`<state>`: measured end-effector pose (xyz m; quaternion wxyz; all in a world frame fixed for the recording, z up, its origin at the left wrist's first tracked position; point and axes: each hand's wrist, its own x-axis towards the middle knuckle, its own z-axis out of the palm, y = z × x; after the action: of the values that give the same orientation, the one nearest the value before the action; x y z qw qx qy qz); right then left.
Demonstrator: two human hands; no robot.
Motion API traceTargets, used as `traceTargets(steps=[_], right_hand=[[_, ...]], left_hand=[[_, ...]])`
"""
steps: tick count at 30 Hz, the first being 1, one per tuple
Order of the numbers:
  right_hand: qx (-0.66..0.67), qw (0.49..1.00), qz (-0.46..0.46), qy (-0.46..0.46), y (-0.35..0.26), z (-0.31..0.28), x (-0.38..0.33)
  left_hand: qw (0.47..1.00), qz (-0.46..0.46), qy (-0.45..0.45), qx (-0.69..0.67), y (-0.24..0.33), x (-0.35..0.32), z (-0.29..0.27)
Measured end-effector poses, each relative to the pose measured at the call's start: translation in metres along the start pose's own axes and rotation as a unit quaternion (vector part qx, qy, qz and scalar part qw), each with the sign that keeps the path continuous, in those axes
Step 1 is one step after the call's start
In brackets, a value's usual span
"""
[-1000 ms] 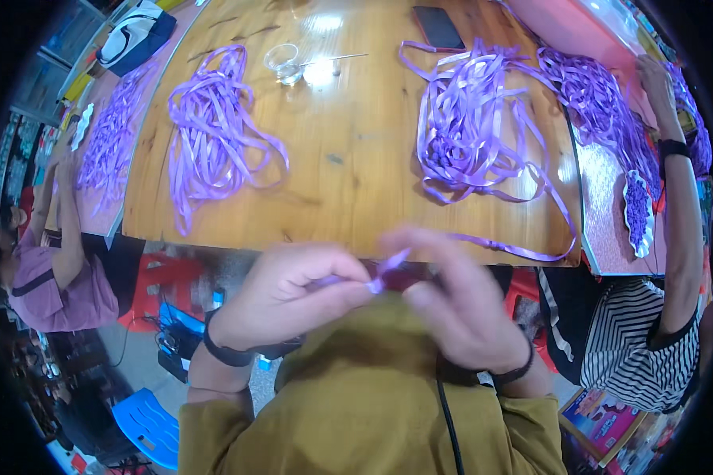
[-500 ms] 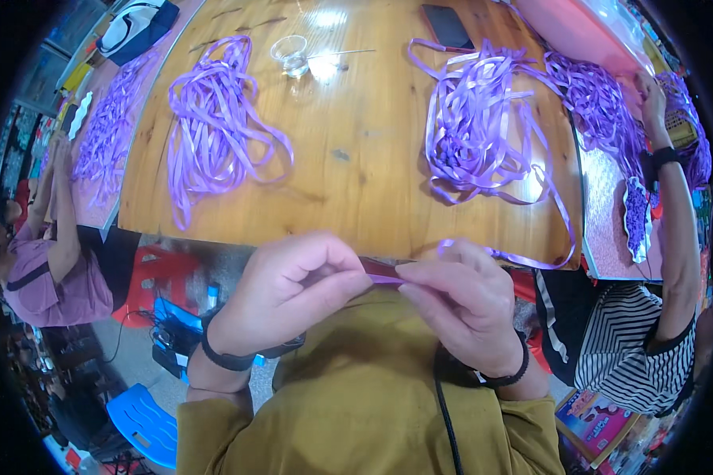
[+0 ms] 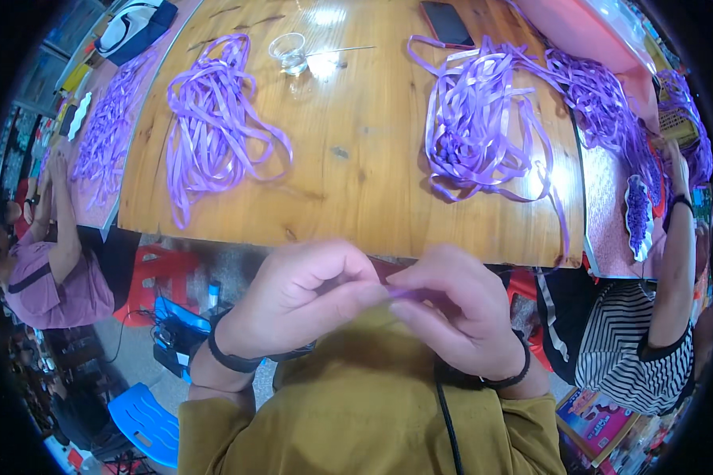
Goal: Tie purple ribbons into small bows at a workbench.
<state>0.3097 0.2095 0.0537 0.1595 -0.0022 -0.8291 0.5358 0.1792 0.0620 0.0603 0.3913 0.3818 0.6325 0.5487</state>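
My left hand [image 3: 309, 289] and my right hand [image 3: 455, 309] meet in front of my chest, just off the table's near edge. Each pinches a short stretch of purple ribbon [image 3: 404, 294] between thumb and fingers; the fingertips are slightly blurred. From beside my right hand, a strand runs up over the table edge to a loose heap of purple ribbon [image 3: 479, 127] at the right of the wooden table [image 3: 356, 198]. A second ribbon heap [image 3: 214, 119] lies at the left, with looped strands spreading toward the middle.
At the table's far side stand a small clear cup [image 3: 291, 59] with a thin stick beside it and a dark phone [image 3: 447, 24]. Co-workers sit left and right at pink surfaces bearing more purple ribbon [image 3: 602, 95]. A blue stool [image 3: 144, 423] is at lower left.
My hands have shifted slightly, still pinching the ribbon. The strand by my right hand now hangs straighter over the table edge. The right co-worker's hand has moved down and outward.
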Motion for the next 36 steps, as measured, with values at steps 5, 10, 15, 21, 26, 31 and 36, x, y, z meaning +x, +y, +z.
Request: traceTargets(steps=[5, 10, 15, 21, 26, 31, 36], right_hand=[[-0.075, 0.992, -0.054, 0.087, 0.002, 0.009, 0.003], [-0.068, 0.992, -0.021, 0.1, 0.005, 0.007, -0.001], [-0.044, 0.994, -0.012, 0.104, 0.006, 0.008, -0.003], [-0.047, 0.994, -0.02, 0.098, 0.007, 0.007, -0.004], [-0.014, 0.996, 0.002, 0.088, 0.009, 0.006, -0.006], [-0.012, 0.996, -0.03, 0.085, 0.01, 0.009, -0.007], [-0.168, 0.978, -0.055, 0.112, 0.013, 0.004, -0.008]], left_hand=[[1.0, -0.013, -0.002, 0.015, -0.001, 0.003, 0.002], [0.983, 0.083, 0.037, 0.16, -0.001, 0.006, 0.006], [0.945, 0.219, 0.013, 0.242, -0.006, 0.01, 0.005], [0.984, 0.073, -0.035, 0.158, -0.009, 0.007, 0.002], [0.991, -0.03, -0.07, -0.114, -0.007, 0.006, -0.001], [0.973, -0.028, 0.006, -0.231, -0.006, 0.01, 0.018], [0.928, 0.252, 0.087, 0.26, -0.007, 0.026, 0.023]])
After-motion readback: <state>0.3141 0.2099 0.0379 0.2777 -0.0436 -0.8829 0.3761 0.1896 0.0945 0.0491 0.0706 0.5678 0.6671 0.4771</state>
